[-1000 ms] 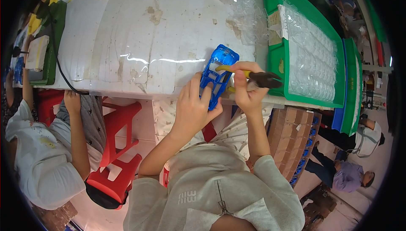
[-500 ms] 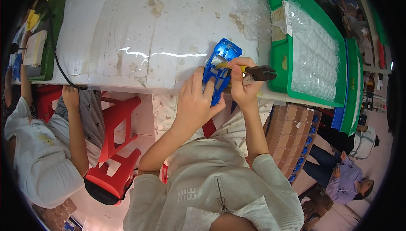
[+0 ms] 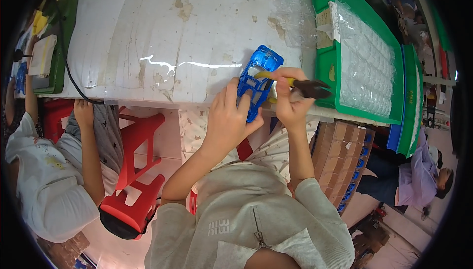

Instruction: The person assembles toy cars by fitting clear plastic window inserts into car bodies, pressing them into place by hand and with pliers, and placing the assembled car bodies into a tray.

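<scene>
One co-worker in a white shirt at far left, a hand near the table's front edge, just below a green stand. Then a red stool beneath the white table.

Centre: left hand clamped on a blue toy car shell, which is tilted at the front edge, inner side up; can't tell if it rests on the table. Right hand wrapped around pliers, jaws pointing right, away from the shell. One yellow handle end reaches over the shell's hollow; contact unclear. Hands close together, just apart.

Step in hand, judging by the pose: working on the shell with the handle end, not the jaws. Next move calls for a firm left grip and careful right-hand pressure, so the handle doesn't slip or scratch the shell.

Right: green tray holding clear plastic parts; cardboard boxes below with blue parts along one side; a person in a purple top beyond.
</scene>
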A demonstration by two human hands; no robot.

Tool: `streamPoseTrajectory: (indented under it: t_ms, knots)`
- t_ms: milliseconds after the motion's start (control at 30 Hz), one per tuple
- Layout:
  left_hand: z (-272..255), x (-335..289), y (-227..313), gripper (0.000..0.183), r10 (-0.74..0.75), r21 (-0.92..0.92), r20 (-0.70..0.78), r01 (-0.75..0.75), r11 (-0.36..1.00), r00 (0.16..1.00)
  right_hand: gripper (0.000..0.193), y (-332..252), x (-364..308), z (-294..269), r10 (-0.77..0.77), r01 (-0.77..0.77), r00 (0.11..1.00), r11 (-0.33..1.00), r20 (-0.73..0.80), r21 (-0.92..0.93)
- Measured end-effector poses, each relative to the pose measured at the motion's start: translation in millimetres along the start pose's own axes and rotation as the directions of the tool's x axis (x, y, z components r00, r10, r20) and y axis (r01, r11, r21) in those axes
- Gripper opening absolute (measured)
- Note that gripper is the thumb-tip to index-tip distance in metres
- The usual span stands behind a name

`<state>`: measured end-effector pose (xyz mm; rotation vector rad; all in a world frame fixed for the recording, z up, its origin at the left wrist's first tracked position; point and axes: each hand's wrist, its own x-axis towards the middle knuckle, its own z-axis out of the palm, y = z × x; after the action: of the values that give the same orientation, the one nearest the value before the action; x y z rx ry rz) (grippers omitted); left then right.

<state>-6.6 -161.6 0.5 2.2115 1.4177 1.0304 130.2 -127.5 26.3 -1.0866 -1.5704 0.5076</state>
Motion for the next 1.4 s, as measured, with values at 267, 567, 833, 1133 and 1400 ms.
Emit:
streamPoseTrajectory:
  t_ms: [267, 567, 833, 1133, 1400]
  knots:
    - [1, 3, 2, 0.037, -0.002, 0.002, 0.011, 0.002, 1.0, 1.0, 0.011, 6, -2, 1, 0.078, -0.075, 0.995, 0.996, 0.065, -0.051]
    - [-38, 4, -40, 0.026, -0.232, 0.134, -0.189, 0.26, 0.956, 0.954, 0.042, -18, 31, -33, 0.47, -0.471, 0.879, 0.83, 0.081, 0.298]
    - [-150, 30, -123, 0.027, -0.118, 0.614, -0.489, 0.437, 0.657, 0.864, 0.031, 48, 88, 100, 0.54, -0.714, 0.68, 0.643, 0.497, 0.278]
    - [-134, 9, 119, 0.025, 0.155, -0.813, -0.401, -0.428, 0.394, 0.903, 0.033, 13, 58, 121, 0.052, -0.022, 0.997, 0.898, 0.057, -0.438]
    - [-122, 2, 131, 0.02, 0.015, -0.984, -0.159, -0.16, 0.073, 0.987, 0.02, -26, -130, -51, -0.18, 0.184, 0.983, 0.954, 0.037, -0.235]
